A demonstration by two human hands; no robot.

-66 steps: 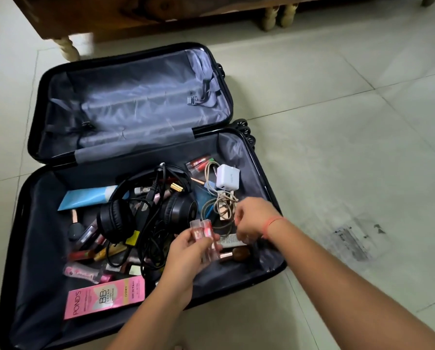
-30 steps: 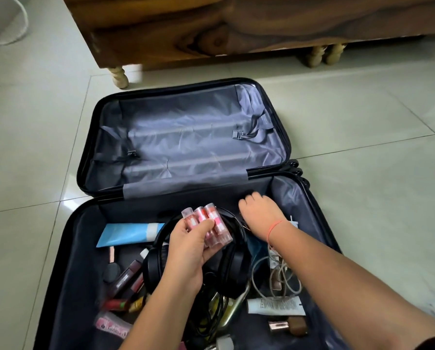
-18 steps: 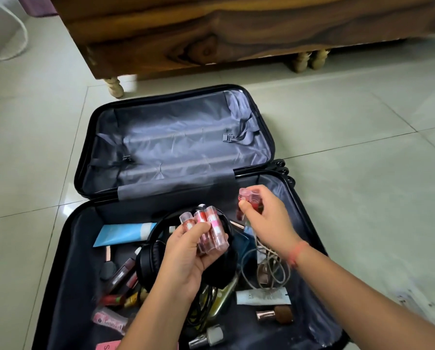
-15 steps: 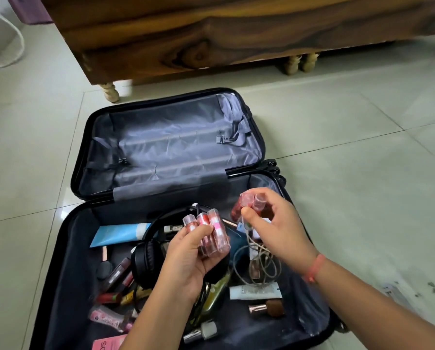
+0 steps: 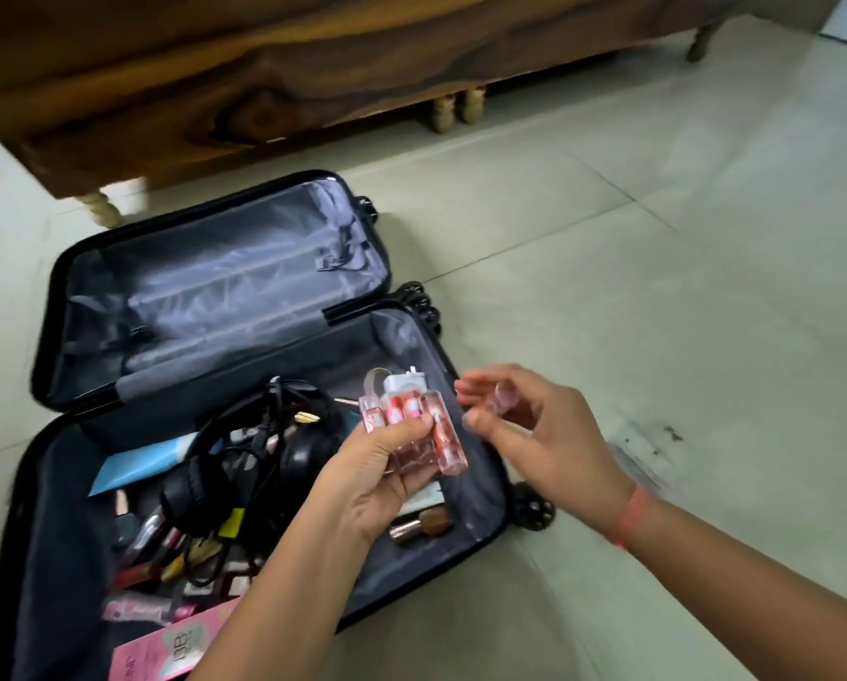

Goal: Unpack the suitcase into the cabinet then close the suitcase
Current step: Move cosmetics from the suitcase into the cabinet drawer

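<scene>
A black suitcase (image 5: 53, 307) lies open on the floor, its far half bare. In the near half lie black headphones (image 5: 185, 489) with cables, a blue tube (image 5: 139, 464), a pink box (image 5: 175, 651), a white charger (image 5: 402, 383), a small brown bottle (image 5: 421, 525) and several lip products. My left hand (image 5: 377, 479) holds several small pink tubes (image 5: 411, 430) above the suitcase's right side. My right hand (image 5: 534, 435) pinches one more small pink tube (image 5: 505, 398) just to their right.
A wooden cabinet (image 5: 264, 66) on turned legs stands on the tiled floor just beyond the suitcase. A clear plastic wrapper (image 5: 643, 454) lies on the tiles to the right of the suitcase. Pale floor tiles (image 5: 657, 238) stretch to the right.
My right hand picked pink tubes from the suitcase's far right corner and brought them towards my left hand. My left hand holds more tubes than before. The view shifted right.
</scene>
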